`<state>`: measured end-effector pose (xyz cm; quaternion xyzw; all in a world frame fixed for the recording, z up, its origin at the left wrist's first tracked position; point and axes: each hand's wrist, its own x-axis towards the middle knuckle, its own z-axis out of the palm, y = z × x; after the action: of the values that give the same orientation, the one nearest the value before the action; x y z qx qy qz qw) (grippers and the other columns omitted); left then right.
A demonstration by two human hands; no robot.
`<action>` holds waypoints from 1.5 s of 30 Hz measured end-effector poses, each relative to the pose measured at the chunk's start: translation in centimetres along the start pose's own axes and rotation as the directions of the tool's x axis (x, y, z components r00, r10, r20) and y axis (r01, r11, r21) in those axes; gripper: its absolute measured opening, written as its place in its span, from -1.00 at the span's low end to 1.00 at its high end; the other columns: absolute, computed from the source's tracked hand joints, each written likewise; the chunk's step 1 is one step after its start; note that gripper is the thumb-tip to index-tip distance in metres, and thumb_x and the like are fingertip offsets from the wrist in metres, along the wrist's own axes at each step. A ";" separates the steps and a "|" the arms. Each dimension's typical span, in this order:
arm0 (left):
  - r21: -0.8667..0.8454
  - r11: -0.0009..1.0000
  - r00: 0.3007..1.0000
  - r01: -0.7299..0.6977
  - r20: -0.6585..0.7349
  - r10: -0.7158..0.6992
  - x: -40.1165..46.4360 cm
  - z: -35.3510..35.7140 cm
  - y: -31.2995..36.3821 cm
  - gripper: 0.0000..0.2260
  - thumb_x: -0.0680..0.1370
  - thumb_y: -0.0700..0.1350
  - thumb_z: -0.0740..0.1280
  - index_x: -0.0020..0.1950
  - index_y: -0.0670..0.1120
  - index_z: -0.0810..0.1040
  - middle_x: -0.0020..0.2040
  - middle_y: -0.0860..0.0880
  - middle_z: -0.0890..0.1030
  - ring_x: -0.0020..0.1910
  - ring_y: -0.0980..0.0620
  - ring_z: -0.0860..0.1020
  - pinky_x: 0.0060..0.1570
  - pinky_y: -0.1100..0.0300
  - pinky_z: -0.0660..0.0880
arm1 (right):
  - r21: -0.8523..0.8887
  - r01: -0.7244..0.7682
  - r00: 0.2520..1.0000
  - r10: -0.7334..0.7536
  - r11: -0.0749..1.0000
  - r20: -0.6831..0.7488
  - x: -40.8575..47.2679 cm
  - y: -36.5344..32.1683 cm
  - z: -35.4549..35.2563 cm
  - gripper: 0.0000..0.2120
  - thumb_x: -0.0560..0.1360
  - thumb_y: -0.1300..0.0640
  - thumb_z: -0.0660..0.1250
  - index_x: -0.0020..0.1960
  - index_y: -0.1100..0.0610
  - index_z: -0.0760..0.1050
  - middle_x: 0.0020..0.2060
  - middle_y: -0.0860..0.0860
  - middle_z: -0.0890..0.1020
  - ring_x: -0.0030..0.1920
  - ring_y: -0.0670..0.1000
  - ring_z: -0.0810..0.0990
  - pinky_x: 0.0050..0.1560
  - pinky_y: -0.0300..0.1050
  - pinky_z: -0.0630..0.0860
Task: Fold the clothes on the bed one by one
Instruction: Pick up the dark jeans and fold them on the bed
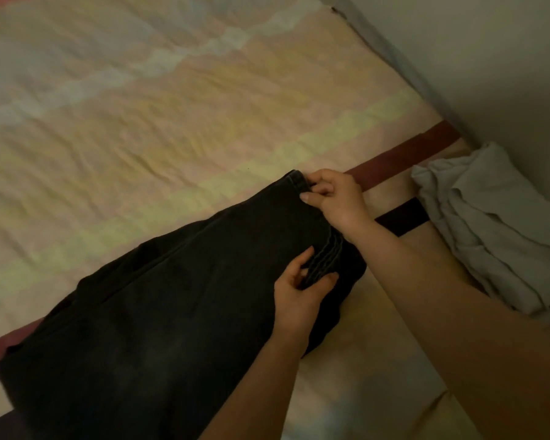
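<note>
Item: dark jeans [159, 312], black denim, spread flat on the bed [140, 106] and running from the waistband beneath both hands down toward the lower left corner of the view, legs together. Right hand [334, 201]: fingers [315, 185] curled and pinching the far corner of the waistband, thumb pressed on top of the fabric. Left hand [299, 293]: fingers [299, 262] and thumb curled around the bunched near part of the waistband, where the stitched seams gather into ridges just right of the fingertips. Bed covering: pale sheet with wide pink, yellow and light blue bands, wrinkled, extending beyond and left of both hands; a dark red stripe [404, 157] crosses it just behind the right hand. Other clothing: a pile of light grey-white garments [489, 230], loosely crumpled, lying well to the right of the right hand against the wall [505, 58].
</note>
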<state>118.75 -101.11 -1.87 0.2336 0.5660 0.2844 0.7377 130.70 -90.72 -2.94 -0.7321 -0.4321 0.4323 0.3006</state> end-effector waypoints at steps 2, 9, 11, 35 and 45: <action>0.004 0.999 0.998 0.035 0.044 -0.035 -0.1 -0.2 0.3 -0.49 0.45 -0.22 0.44 0.35 0.06 0.41 0.01 0.08 0.64 -0.01 0.10 0.64 -0.01 0.20 0.59 | -0.001 -0.009 1.000 0.009 1.000 -0.019 -0.1 0.3 -0.3 -0.79 0.40 0.25 0.45 0.02 0.10 0.56 -0.23 -0.05 0.61 -0.09 0.01 0.62 0.05 -0.05 0.55; 0.719 0.509 0.832 -0.474 0.175 0.526 -0.2 -6.7 2.3 -0.68 0.57 -0.14 0.21 0.31 0.09 0.47 0.30 0.14 0.49 0.29 0.31 0.39 0.32 0.37 0.27 | -0.214 0.130 0.935 -0.191 0.968 -0.298 -7.6 -2.1 -0.1 -0.77 0.53 0.21 0.24 0.16 0.09 0.53 0.00 -0.08 0.59 0.03 -0.15 0.53 0.08 -0.32 0.45; 0.886 0.201 0.787 -0.418 0.243 0.568 0.3 -9.6 2.3 -0.57 0.55 -0.02 0.11 0.43 0.06 0.35 0.46 0.09 0.30 0.46 0.17 0.20 0.44 0.20 0.06 | -0.305 0.248 0.934 -0.310 0.920 -0.178 -10.6 -2.2 3.3 -0.69 0.54 0.15 0.15 0.25 0.09 0.49 0.13 -0.04 0.57 0.16 -0.11 0.49 0.21 -0.19 0.43; 0.840 -0.463 0.876 -0.283 0.423 0.231 7.3 -14.8 2.9 -0.46 0.58 0.26 -0.23 0.53 0.16 -0.27 0.54 0.01 -0.26 0.53 -0.06 -0.21 0.41 -0.03 -0.35 | -0.805 0.164 0.986 -0.091 0.570 0.136 -3.9 6.4 4.8 -0.32 0.51 -0.33 -0.21 0.50 -0.04 -0.29 0.50 0.01 -0.26 0.51 0.10 -0.18 0.46 0.16 -0.06; 0.978 -0.104 0.931 -0.183 0.206 0.300 -6.9 -26.1 2.2 -0.46 0.52 0.30 -0.03 0.50 0.28 0.08 0.58 -0.01 -0.13 0.54 -0.05 -0.14 0.42 -0.12 -0.03 | -0.534 0.070 0.931 0.137 0.843 0.337 -4.4 2.5 -0.1 -0.20 0.37 -0.08 0.44 0.32 -0.51 -0.03 0.40 0.12 0.13 0.41 0.22 0.12 0.43 0.15 0.15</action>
<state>91.81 -103.66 -2.05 0.7784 0.5709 -0.0749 0.2501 130.68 -95.75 -3.32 -0.7018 -0.5704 0.4267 -0.0093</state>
